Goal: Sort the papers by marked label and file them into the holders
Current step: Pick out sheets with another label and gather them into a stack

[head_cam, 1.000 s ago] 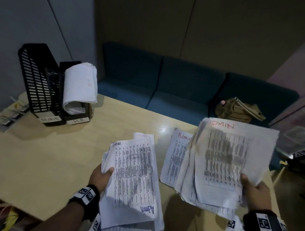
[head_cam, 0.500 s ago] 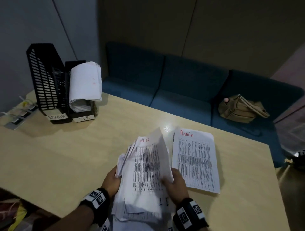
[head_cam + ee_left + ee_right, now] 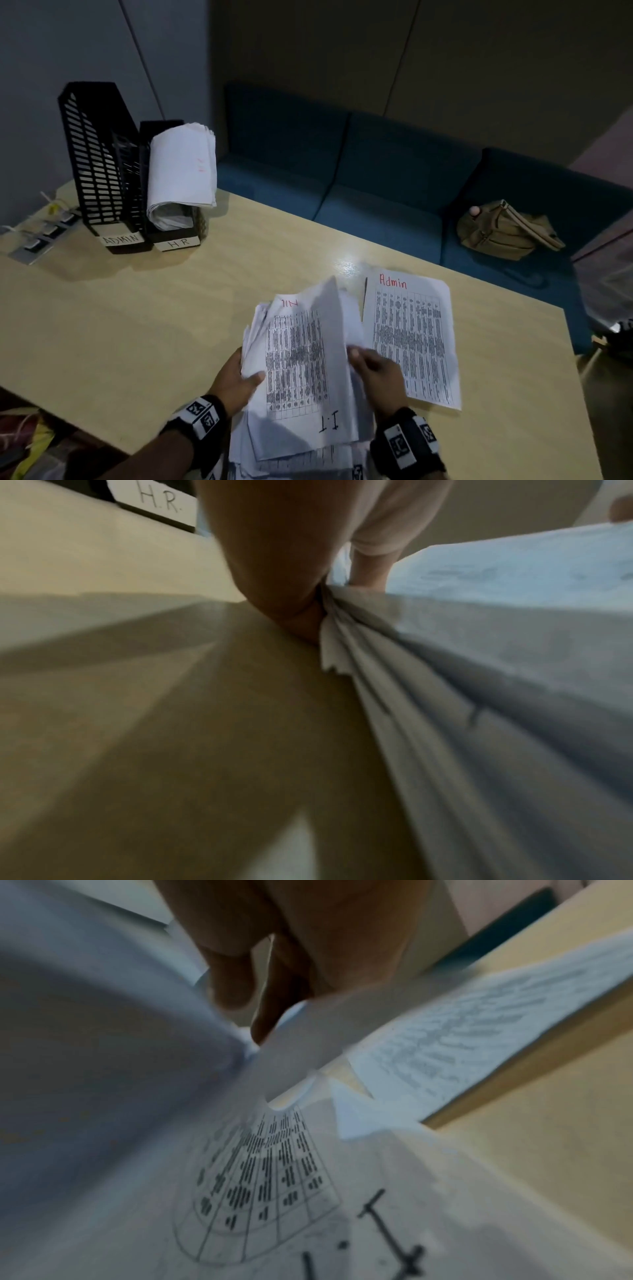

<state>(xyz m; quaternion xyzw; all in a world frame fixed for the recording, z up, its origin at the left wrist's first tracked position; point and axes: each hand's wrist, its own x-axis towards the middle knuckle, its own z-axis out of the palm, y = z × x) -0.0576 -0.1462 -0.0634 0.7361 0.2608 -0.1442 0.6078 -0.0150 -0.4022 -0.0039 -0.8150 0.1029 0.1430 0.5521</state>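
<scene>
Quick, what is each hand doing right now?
Left hand: grips the left edge of the paper stack.
Right hand: pinches sheets at the stack's right edge.

The left black file holder (image 3: 99, 161) is labelled "ADMIN", its neighbour (image 3: 176, 240) "HR" (handwritten). The flat sheet (image 3: 411, 339) reads "Admin"; the stack's top sheet (image 3: 301, 363), "I.T".

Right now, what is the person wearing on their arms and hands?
Both hands are bare, with no gloves and no sleeves reaching the forearms. The left hand has a black wrist strap carrying white panels printed with black square code markers. The right hand has a matching black strap with the same white marker panels. No rings or cables are visible.
</scene>
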